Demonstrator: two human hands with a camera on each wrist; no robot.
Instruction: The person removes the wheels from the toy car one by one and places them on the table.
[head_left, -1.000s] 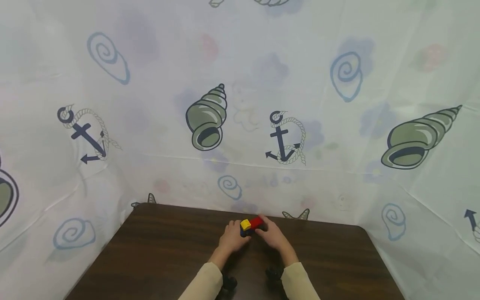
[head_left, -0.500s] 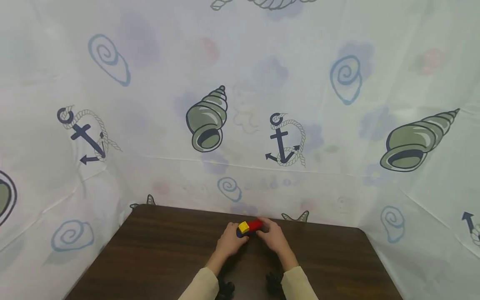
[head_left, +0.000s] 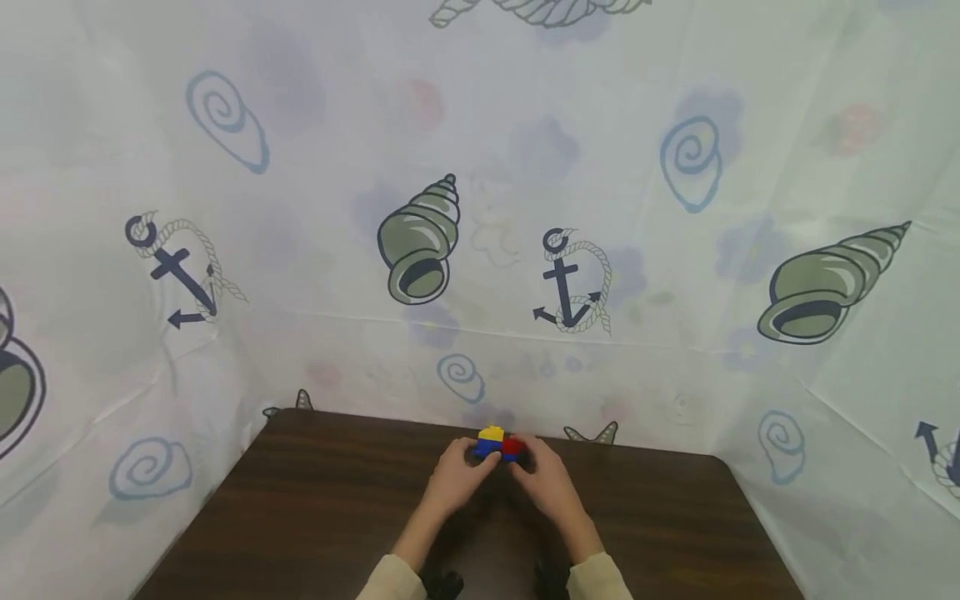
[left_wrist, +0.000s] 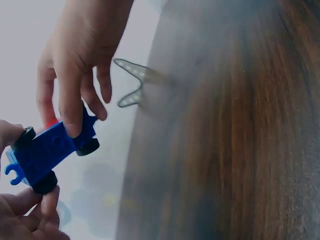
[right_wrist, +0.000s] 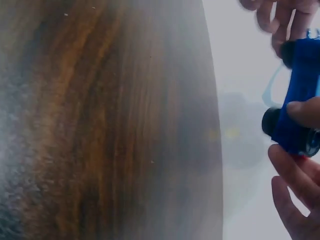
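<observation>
- Left hand (head_left: 455, 477): I grip the blue plastic wheeled base (left_wrist: 47, 155) near its hooked end, likely for steadiness.
- Right hand (head_left: 552, 482): I pinch its other end, presumably sharing support.

Pale shell-printed cloth (head_left: 322, 158) hangs behind a brown table (head_left: 337, 492).

Left sleeve (head_left: 392, 580): plain cream, ending above the wrist
Right sleeve (head_left: 600, 577): matching cream
Left wrist camera (head_left: 444, 585): black, rounded
Right wrist camera (head_left: 551, 577): black, outline dim
Left hand (head_left: 455, 478): bare
Right hand (head_left: 546, 475): bare
</observation>
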